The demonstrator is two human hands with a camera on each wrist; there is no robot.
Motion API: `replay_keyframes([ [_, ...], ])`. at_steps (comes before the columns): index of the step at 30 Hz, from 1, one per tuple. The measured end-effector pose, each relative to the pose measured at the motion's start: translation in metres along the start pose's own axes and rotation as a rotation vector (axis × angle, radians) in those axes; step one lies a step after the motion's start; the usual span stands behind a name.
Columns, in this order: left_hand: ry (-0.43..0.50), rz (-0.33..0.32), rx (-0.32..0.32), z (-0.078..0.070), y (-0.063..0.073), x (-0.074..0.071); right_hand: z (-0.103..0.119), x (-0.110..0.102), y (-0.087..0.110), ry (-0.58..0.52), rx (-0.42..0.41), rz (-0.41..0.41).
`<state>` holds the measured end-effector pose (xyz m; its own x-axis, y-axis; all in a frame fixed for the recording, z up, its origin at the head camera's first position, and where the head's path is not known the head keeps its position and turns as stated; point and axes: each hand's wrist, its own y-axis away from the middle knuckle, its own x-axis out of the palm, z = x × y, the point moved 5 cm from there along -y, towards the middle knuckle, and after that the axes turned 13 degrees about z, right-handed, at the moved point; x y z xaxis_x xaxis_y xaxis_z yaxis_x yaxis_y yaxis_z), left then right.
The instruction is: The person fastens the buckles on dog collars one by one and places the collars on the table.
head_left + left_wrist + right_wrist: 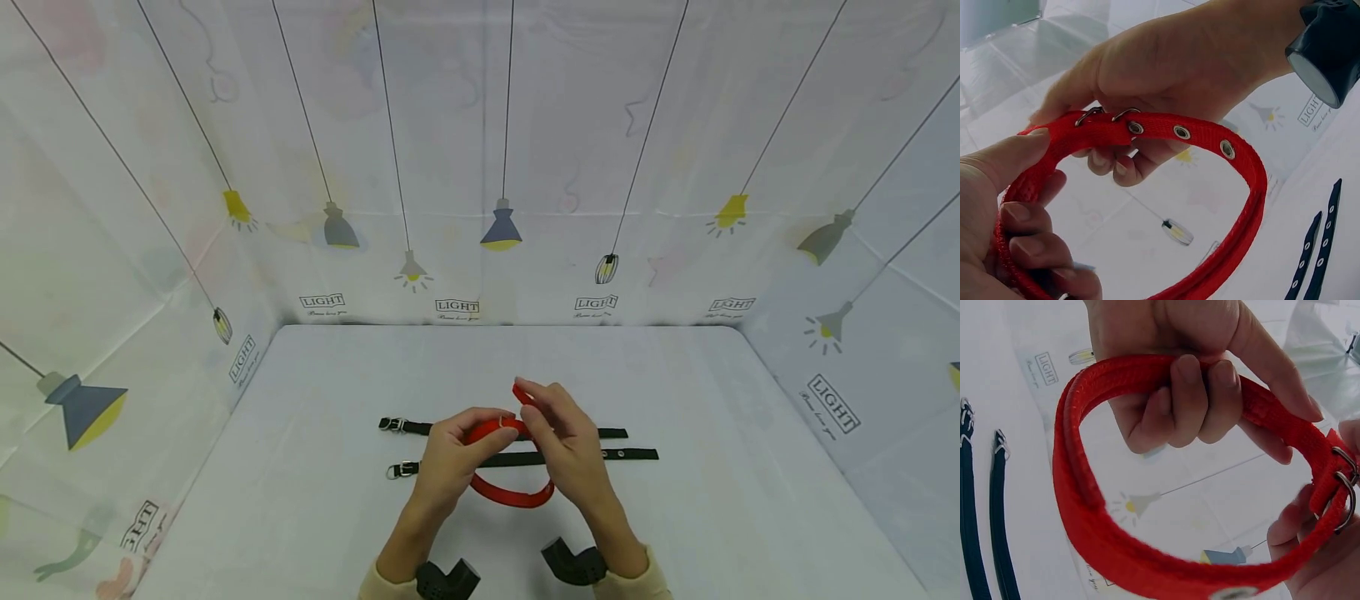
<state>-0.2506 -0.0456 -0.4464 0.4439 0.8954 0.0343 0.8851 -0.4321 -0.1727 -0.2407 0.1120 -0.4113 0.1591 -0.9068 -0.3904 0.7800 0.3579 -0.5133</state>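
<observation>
Within left grip, red collar

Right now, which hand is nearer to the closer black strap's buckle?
Left. In the head view, the left hand is just right of the buckle; the right hand is farther right.

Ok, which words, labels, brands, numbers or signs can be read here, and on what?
"LIGHT", boxed and repeated: white lamp-patterned backdrop sheet.
Script beneath those boxes: too small and blurred to read reliably.
Red buckled fabric strap, flat black buckled straps: no readable text.
</observation>
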Motion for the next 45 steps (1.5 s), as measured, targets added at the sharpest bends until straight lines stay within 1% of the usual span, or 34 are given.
replay_keyframes([
  [4,0.005,0.010,-0.005,0.0005,-0.0003,0.0003,0.0010,-0.0012,0.0000,-0.014,-0.041,-0.020],
  [7,0.011,0.008,-0.015,0.0011,-0.0004,-0.0001,0.0016,-0.0018,-0.0004,0.002,-0.058,-0.025],
  [11,0.037,-0.003,-0.024,0.0011,-0.0004,-0.0004,0.0038,-0.0022,-0.0009,0.024,-0.056,-0.020],
  [18,0.074,-0.035,-0.025,-0.0013,0.0005,-0.0007,0.0051,-0.0015,-0.0005,-0.008,-0.031,0.002],
  [24,0.068,-0.041,-0.016,-0.0034,0.0017,-0.0007,0.0032,-0.0011,-0.0004,-0.034,-0.040,0.042],
  [29,0.058,-0.034,-0.007,-0.0040,0.0021,-0.0005,0.0028,-0.0015,-0.0007,-0.054,-0.044,0.066],
  [41,0.026,-0.029,-0.004,-0.0031,0.0029,-0.0008,0.0032,-0.0023,-0.0009,-0.052,0.020,0.088],
  [45,0.029,-0.020,-0.001,-0.0041,0.0032,-0.0010,0.0046,-0.0030,-0.0007,-0.038,-0.008,0.096],
])
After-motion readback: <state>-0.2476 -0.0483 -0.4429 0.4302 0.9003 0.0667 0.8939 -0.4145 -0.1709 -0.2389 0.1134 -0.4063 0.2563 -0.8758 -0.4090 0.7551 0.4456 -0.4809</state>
